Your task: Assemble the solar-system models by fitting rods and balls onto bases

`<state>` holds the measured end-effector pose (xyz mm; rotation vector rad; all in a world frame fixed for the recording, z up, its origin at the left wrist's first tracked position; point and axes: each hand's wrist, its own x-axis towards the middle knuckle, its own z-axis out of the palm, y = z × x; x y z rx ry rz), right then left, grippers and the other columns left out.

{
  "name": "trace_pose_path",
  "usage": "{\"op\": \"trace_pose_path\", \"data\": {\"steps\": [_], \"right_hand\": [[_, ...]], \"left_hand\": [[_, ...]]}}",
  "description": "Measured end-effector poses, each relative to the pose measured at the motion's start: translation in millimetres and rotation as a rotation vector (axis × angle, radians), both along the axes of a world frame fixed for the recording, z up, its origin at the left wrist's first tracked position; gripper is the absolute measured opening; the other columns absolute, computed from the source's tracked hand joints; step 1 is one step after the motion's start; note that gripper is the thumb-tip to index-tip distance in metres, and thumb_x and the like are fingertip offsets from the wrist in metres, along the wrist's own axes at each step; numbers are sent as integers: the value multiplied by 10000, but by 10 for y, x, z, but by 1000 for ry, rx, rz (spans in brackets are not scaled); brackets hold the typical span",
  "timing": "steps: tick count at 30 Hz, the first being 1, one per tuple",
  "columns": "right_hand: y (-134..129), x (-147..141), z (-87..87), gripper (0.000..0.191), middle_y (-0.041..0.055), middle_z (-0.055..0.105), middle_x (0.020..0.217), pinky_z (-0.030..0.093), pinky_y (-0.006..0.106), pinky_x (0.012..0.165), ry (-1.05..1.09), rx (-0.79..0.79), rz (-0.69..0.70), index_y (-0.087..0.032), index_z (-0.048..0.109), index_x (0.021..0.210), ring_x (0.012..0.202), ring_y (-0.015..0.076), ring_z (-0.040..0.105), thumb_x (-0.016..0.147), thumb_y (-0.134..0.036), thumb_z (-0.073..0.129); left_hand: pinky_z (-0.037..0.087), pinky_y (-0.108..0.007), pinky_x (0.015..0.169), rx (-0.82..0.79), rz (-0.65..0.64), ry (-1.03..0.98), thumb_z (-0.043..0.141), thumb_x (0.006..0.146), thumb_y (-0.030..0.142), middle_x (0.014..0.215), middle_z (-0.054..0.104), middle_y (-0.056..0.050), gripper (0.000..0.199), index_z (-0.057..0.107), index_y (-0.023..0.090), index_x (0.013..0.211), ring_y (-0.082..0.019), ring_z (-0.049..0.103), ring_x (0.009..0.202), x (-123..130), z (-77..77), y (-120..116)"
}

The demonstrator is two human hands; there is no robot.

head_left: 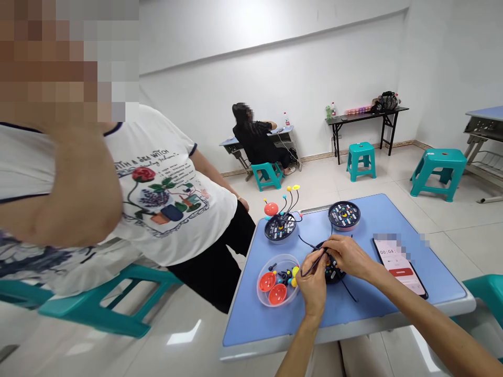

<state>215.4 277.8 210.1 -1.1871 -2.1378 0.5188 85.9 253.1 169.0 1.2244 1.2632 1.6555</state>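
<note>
While a white-walled room point(271, 68) fills the upper frame, a seated person in black point(257, 141) sits at a far desk, and teal plastic stools point(438, 170) stand on the tiled floor. Along the left side, a standing person in a white T-shirt point(165, 188) is just beside the light-blue table point(251, 314) at lower centre; the shirt bears a plant print and the words "A SEA WITCH", with earlier lettering cut off by an arm.

On the table's right lies a black smartphone point(398, 267), its screen showing "00:04" above a red button, with other text too small to read. Toward the back sit a black round disc with coloured stalks point(280, 228) and a plainer black round disc point(345, 215). At front left, a clear plastic bowl point(259, 285) holds orange half-shells point(268, 281) and small coloured parts.

At centre, a third black disc point(333, 272) lies under the hands. The left hand point(312, 285) is curled, its fingers pinching a thin black cord point(314, 264). The right hand point(348, 256) is bent over the disc, fingers at the same spot; whether it grips the cord cannot be told.
</note>
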Motion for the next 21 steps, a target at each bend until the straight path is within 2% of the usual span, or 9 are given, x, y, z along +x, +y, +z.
{"op": "trace_pose_path", "data": {"steps": [4,7,12,15,19,21], "right_hand": [[29,10,96,266,60,626,788,329,234,602,-195,-48,-20,-137,677,777,663,128,541,875,-35,452],[72,9,116,256,60,632,765,300,245,591,-265,-89,-23,-142,660,694,640,124,527,842,-39,478],[114,2,35,248,77,648,733,302,244,588,-257,-123,-51,-136,648,620,640,135,542,791,-36,498],[115,10,-19,258,77,652,723,312,240,590,-234,-124,-56,-138,637,596,636,134,544,782,-38,490],[119,30,-73,264,68,641,693,309,242,577,-206,-112,-35,-139,622,583,601,127,527,781,-49,472],[126,36,-97,268,65,631,677,303,246,573,-199,-100,-18,-140,613,577,595,129,522,783,-58,464]], "left_hand": [[573,-351,790,-18,34,-25,731,704,300,862,756,-82,188,763,152,816,-218,699,810,39,-24,-2],[568,-351,806,-48,26,-55,726,704,303,879,759,-80,182,765,158,807,-220,698,835,57,-61,-9],[575,-312,706,-174,26,-94,729,666,280,802,759,-65,179,769,158,792,-199,698,740,43,-145,-18],[570,-284,630,-245,6,-128,722,672,252,797,755,-68,215,762,148,856,-177,688,675,31,-148,-17],[561,-263,565,-301,-10,-267,751,627,190,795,732,-57,314,709,139,934,-149,669,603,20,-114,-49],[573,-276,587,-327,-15,-366,765,593,157,796,720,-50,377,670,141,958,-155,678,622,7,-99,-94]]}}
